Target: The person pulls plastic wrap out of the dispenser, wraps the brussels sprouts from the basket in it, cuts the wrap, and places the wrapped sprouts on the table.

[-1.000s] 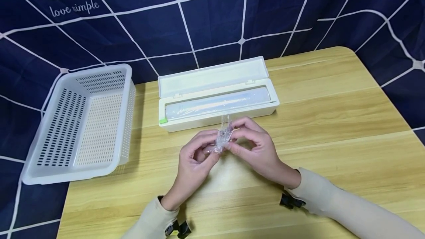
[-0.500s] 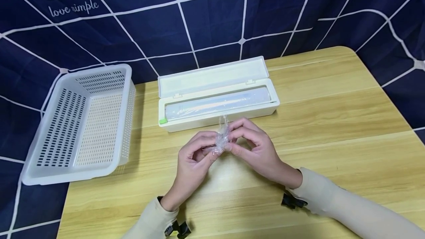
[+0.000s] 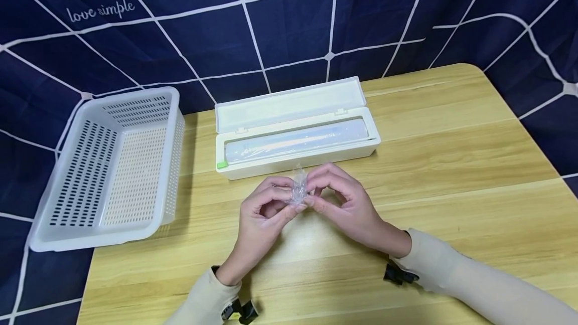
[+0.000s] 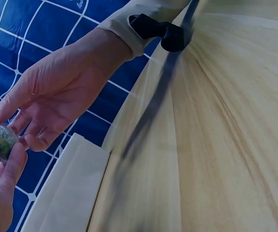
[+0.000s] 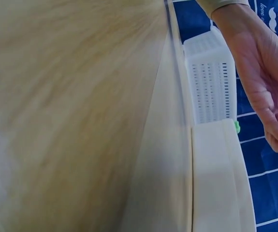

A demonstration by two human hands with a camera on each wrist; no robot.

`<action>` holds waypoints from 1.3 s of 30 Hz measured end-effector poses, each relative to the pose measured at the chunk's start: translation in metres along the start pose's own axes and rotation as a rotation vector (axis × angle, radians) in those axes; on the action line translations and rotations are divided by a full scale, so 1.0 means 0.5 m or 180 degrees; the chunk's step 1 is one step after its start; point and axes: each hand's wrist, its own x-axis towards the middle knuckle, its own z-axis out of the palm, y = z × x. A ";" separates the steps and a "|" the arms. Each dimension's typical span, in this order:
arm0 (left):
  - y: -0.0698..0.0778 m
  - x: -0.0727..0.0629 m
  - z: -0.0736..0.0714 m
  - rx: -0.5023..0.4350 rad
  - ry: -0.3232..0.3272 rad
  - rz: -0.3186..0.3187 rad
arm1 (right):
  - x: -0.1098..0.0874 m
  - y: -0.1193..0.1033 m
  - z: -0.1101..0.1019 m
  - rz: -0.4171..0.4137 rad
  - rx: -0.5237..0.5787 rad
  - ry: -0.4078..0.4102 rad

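Clear plastic film (image 3: 299,187) is bunched between my two hands in front of the white box. In the left wrist view it is wrapped round a small dark-green thing (image 4: 1,144) whose kind I cannot tell. My left hand (image 3: 262,214) pinches the bundle from the left with thumb and fingers. From the right, the thumb and fingertips of my right hand (image 3: 345,202) pinch the film too. The bundle is held above the table, and fingers cover part of it. In the right wrist view it is almost wholly out of frame.
A white cling film box (image 3: 302,160) stands open behind the hands, lid tilted back. In it lies a film roll (image 3: 298,139), with a green slider (image 3: 222,164) at its left front corner. A white perforated basket (image 3: 169,184) stands left on the wooden table (image 3: 451,189).
The film's upright loose end has become shorter and more gathered. Both hands have shifted slightly left, fingers working closer together around the bundle. Box and basket have stayed put.
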 end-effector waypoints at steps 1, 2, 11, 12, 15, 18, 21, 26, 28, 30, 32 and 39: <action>0.001 0.000 0.000 -0.0007 0.0002 -0.0007 | 0.000 0.001 0.000 -0.0012 0.0022 -0.0005; 0.001 0.000 0.000 -0.0003 0.0007 -0.0016 | 0.000 0.002 0.000 -0.0020 0.0045 -0.0010; 0.004 -0.001 0.001 0.0054 0.0067 -0.0016 | -0.001 0.001 0.001 0.0022 0.0051 -0.0022; 0.005 -0.001 0.001 0.0060 0.0071 -0.0012 | -0.001 0.000 0.001 0.0034 0.0041 -0.0019; 0.007 0.000 0.000 0.0081 0.0070 0.0011 | -0.002 -0.002 0.002 0.0058 0.0026 -0.0013; 0.008 0.002 -0.001 0.0056 0.0044 0.0049 | -0.003 -0.003 0.003 0.0078 0.0055 -0.0010; 0.007 0.003 -0.001 -0.0013 0.0020 0.0066 | -0.003 -0.003 0.005 0.0083 0.0087 -0.0001; 0.009 0.002 0.001 -0.0029 0.0020 -0.0104 | -0.002 -0.005 0.005 0.0080 0.0080 0.0022; 0.011 0.001 0.002 0.0013 0.0029 -0.0191 | -0.001 -0.006 0.005 0.0078 0.0070 0.0028; 0.012 0.000 0.002 0.0048 0.0040 -0.0255 | -0.001 -0.007 0.004 0.0058 0.0071 0.0038; 0.014 0.000 0.003 0.0079 0.0043 -0.0305 | -0.001 -0.008 0.004 0.0022 0.0083 0.0052; 0.022 0.003 0.002 0.0109 -0.0028 -0.0561 | -0.003 -0.008 0.004 -0.0072 0.0080 0.0123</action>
